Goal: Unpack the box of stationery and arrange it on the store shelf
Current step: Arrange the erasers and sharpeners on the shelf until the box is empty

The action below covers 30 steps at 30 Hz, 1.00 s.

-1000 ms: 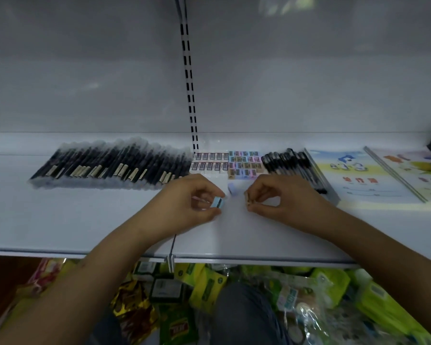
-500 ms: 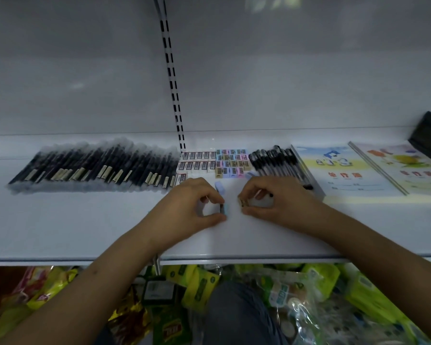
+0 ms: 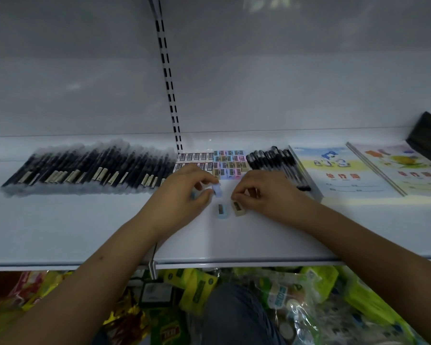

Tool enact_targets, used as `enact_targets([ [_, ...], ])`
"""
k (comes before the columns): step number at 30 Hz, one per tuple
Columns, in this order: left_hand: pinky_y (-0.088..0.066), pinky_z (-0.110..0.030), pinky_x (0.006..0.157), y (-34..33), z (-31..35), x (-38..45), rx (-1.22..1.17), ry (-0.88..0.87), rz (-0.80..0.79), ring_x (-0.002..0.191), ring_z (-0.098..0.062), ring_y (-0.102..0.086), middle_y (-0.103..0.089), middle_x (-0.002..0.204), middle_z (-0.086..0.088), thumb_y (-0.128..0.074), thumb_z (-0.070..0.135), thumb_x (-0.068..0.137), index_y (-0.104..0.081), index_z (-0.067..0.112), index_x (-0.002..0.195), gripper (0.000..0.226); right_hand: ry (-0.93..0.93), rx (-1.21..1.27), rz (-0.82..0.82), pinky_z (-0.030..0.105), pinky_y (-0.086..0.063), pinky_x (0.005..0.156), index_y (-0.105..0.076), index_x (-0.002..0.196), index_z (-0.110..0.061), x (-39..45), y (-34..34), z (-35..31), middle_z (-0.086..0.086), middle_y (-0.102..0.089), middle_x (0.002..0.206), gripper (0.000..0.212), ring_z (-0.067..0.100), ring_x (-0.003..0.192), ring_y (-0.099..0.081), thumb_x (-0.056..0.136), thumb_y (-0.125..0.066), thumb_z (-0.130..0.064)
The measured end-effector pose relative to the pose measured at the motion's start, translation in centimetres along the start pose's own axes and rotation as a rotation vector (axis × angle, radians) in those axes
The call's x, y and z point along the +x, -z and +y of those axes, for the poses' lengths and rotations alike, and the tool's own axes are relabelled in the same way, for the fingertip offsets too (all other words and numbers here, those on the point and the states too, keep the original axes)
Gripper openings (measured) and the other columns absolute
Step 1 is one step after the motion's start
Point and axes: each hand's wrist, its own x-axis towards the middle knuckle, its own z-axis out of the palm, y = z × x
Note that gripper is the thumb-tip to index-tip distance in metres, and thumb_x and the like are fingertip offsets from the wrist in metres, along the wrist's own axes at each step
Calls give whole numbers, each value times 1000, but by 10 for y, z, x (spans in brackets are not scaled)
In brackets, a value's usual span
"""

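White shelf [image 3: 72, 227]: left hand [image 3: 182, 192] pinches a pale sharpener [image 3: 217, 189]; a blue sharpener [image 3: 221, 211] lies beside the beige sharpener [image 3: 238, 208] the right hand [image 3: 264, 192] pinches. Best set each flush against the sharpener rows [image 3: 230, 163], slots aligned.

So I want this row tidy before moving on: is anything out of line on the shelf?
Yes. Two sharpeners, a blue one and a beige one, lie loose in front of the sharpener grid, the beige one turned askew. The left hand pinches another; the right hand touches the beige one.
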Motion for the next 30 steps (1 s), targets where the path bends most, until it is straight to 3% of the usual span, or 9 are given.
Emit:
enact_targets([
  [4, -50, -23, 80, -2, 0, 12, 61, -26, -29, 89, -2, -57, -63, 101, 12, -70, 31, 88, -70, 25, 112, 24, -78, -32, 199, 4, -39, 68, -73, 96, -20, 0, 13, 6, -10, -60, 82, 8, 2, 69, -53, 89, -68, -20],
  [8, -53, -35, 81, -8, 1, 17, 63, -39, -36, 86, -9, -60, -65, 94, 7, -72, 26, 87, -72, 23, 105, 19, -155, -104, 104, 21, -47, 78, -73, 102, -21, 2, 23, 23, -3, -66, 94, 17, 9, 84, -60, 86, -72, -27],
  [11, -52, -31, 83, -8, 0, 23, 45, -41, -78, 88, -7, -58, -62, 97, 7, -70, 21, 87, -72, 23, 108, 21, -176, -142, 29, 18, -41, 81, -72, 107, -20, 4, 19, 26, -5, -66, 106, 22, 12, 96, -60, 86, -72, -25],
  [15, -42, -10, 79, -7, -2, 27, 75, -49, -139, 91, -2, -54, -59, 103, 9, -70, 21, 87, -70, 23, 116, 29, -197, -152, 21, 16, -40, 73, -72, 99, -20, 9, 17, 27, -5, -66, 98, 13, 10, 85, -59, 86, -71, -22],
  [20, -50, -23, 82, -7, -6, 26, 10, 10, -95, 91, -2, -57, -64, 103, 10, -72, 22, 86, -69, 26, 108, 22, -218, -137, 42, 7, -34, 63, -71, 90, -23, 16, 14, 31, -10, -63, 87, 6, 4, 75, -56, 85, -72, -22],
  [24, -49, -20, 81, -8, -10, 28, 14, -18, -78, 91, 0, -55, -59, 102, 13, -74, 24, 85, -72, 30, 95, 12, -217, -72, 59, 2, -40, 63, -71, 86, -20, 23, 12, 30, -12, -61, 78, 5, -4, 69, -54, 83, -75, -22],
  [26, -48, -18, 79, -8, -12, 29, 23, -13, -72, 91, 1, -54, -57, 102, 13, -74, 26, 85, -72, 30, 97, 13, -215, -58, 58, 6, -45, 68, -72, 87, -18, 28, 10, 31, -10, -63, 79, 7, -4, 70, -55, 83, -75, -22],
  [29, -40, -7, 78, -7, -11, 27, 18, -23, -40, 92, 2, -53, -57, 102, 13, -72, 27, 87, -69, 27, 110, 23, -200, -99, 78, 27, -52, 78, -70, 95, -18, 30, 10, 29, -4, -64, 88, 12, 7, 76, -58, 85, -73, -24],
  [30, -39, -5, 76, -4, -9, 25, 2, -35, -21, 92, 2, -53, -57, 102, 13, -72, 27, 88, -68, 26, 112, 24, -170, -113, 87, 28, -51, 77, -69, 97, -18, 27, 11, 26, -4, -62, 89, 14, 8, 77, -57, 86, -72, -25],
])
